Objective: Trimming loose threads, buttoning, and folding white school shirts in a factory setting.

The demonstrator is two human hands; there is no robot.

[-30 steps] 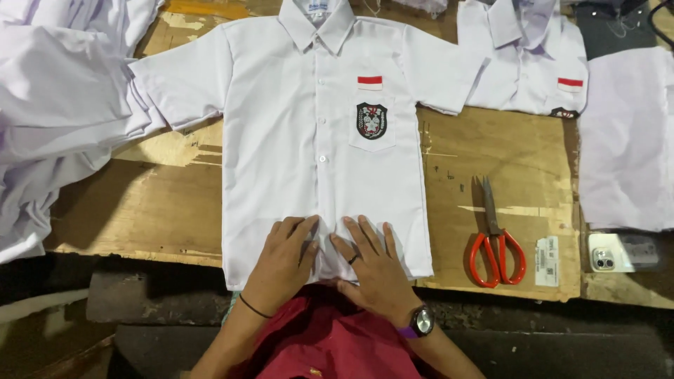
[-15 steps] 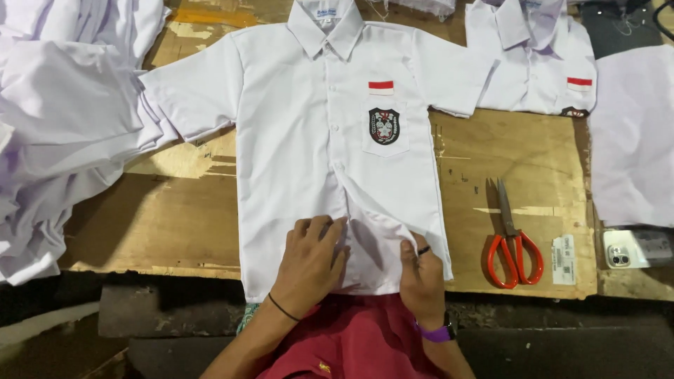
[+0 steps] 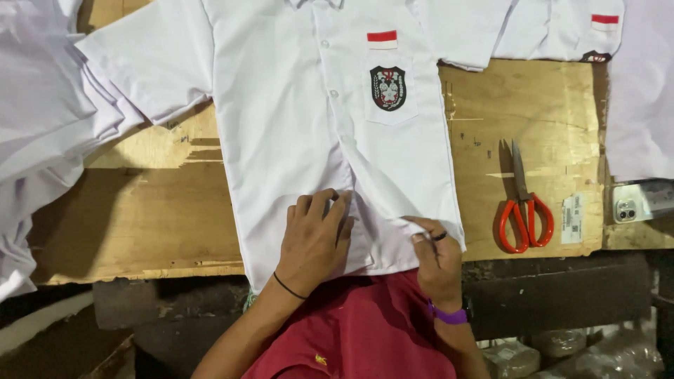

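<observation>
A white short-sleeved shirt (image 3: 295, 119) lies flat, front up, on a plywood table (image 3: 147, 217). It has a button placket, a chest pocket with a dark crest and a red-and-white patch above it. My left hand (image 3: 316, 235) presses flat on the lower front next to the placket. My right hand (image 3: 435, 256) pinches the shirt's lower right hem and lifts a fold of the cloth. It wears a ring and a purple wristband; a thin black band circles the left wrist.
Red-handled scissors (image 3: 521, 207) lie on the table right of the shirt, beside a small label (image 3: 573, 219) and a phone (image 3: 635, 203). More white shirts are heaped at the left (image 3: 49, 133) and at the top right (image 3: 597, 42).
My right hand has slid from the shirt's lower middle to its right hem and taken hold of the cloth. The left hand has crept slightly up along the placket. The view came closer.
</observation>
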